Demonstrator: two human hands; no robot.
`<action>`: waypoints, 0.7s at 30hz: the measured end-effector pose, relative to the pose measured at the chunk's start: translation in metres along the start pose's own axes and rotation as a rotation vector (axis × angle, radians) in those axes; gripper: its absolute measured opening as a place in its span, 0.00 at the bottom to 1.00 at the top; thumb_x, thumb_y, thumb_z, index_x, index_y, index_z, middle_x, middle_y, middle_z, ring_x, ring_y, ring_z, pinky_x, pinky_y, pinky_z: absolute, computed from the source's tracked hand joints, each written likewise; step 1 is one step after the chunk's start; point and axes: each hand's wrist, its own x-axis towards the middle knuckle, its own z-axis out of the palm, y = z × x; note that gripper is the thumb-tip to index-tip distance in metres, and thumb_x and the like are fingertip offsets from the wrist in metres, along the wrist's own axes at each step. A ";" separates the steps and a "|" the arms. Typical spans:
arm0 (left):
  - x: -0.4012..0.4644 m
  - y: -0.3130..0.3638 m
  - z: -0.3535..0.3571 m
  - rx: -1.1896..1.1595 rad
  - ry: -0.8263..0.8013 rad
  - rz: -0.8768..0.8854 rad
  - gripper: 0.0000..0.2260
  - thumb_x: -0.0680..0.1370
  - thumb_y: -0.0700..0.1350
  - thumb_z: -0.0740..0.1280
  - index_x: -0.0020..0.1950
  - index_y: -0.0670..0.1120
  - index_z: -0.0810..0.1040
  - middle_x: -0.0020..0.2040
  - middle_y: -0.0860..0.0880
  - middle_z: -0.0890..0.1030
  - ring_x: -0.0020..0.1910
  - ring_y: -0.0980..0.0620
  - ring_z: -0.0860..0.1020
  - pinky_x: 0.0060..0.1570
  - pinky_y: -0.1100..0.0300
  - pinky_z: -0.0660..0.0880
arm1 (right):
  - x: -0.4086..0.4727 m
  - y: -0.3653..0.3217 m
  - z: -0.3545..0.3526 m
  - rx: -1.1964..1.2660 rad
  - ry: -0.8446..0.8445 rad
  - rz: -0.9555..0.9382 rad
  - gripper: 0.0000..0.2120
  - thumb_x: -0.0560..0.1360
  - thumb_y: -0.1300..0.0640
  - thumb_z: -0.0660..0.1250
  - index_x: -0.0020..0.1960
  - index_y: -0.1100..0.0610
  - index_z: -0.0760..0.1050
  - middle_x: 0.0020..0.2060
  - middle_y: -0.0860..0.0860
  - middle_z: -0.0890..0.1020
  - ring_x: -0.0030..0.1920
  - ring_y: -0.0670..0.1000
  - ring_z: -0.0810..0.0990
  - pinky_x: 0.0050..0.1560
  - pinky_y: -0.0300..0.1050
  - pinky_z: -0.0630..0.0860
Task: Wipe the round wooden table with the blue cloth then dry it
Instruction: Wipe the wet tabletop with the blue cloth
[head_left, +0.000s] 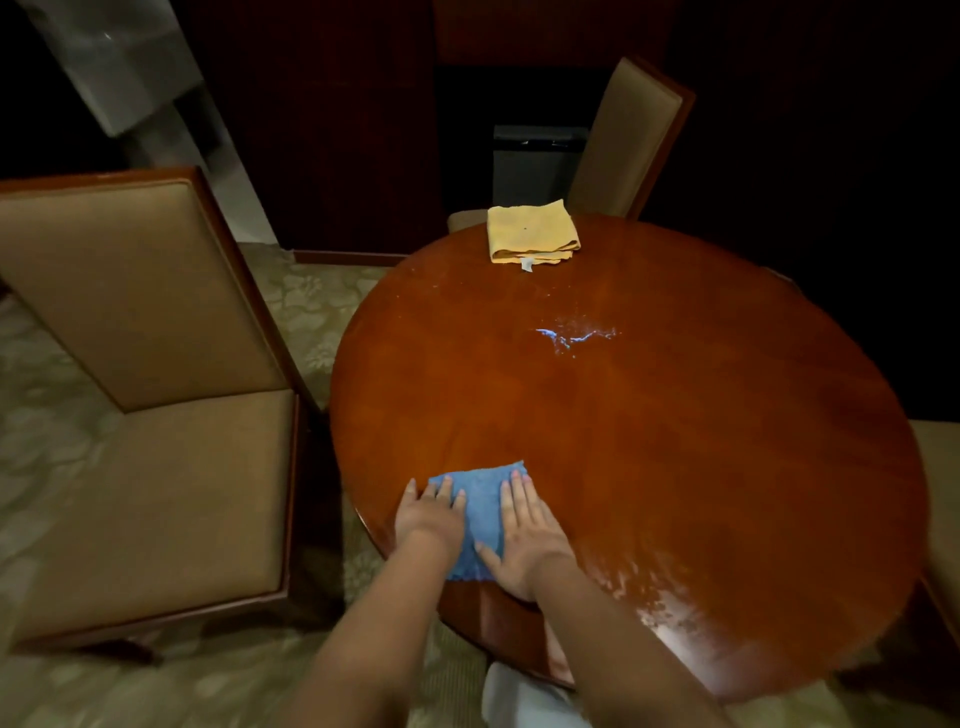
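From the head view, the blue cloth (480, 512) is pressed flat on the table (675, 441) under the left hand (428, 517) and right hand (524, 540), fingers straight, probably to spread wiping pressure. One yellow cloth (532, 231) lies well beyond them, likely kept for drying. Two chairs are seen.

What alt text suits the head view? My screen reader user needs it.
Both hands, left hand and right hand, press a blue cloth flat at the near edge of a round wooden table. A folded yellow cloth lies at the far edge.
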 end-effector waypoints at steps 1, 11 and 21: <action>0.008 -0.005 -0.005 0.000 -0.001 0.004 0.31 0.82 0.51 0.55 0.77 0.48 0.39 0.78 0.48 0.39 0.77 0.47 0.44 0.74 0.44 0.43 | 0.006 0.000 -0.004 0.012 0.006 0.014 0.39 0.80 0.36 0.43 0.76 0.62 0.32 0.75 0.58 0.33 0.75 0.57 0.32 0.75 0.50 0.37; 0.108 -0.058 -0.091 0.163 0.004 0.046 0.33 0.81 0.53 0.57 0.77 0.49 0.39 0.77 0.50 0.38 0.77 0.50 0.43 0.73 0.42 0.40 | 0.109 0.005 -0.069 0.054 0.054 0.149 0.38 0.80 0.38 0.41 0.75 0.65 0.31 0.75 0.61 0.33 0.75 0.59 0.31 0.75 0.51 0.37; 0.174 -0.108 -0.138 0.158 -0.022 0.013 0.30 0.82 0.53 0.52 0.77 0.47 0.38 0.78 0.47 0.39 0.77 0.48 0.43 0.74 0.46 0.41 | 0.200 0.014 -0.123 0.048 0.062 0.053 0.39 0.80 0.38 0.44 0.75 0.64 0.32 0.75 0.61 0.34 0.75 0.58 0.32 0.75 0.50 0.38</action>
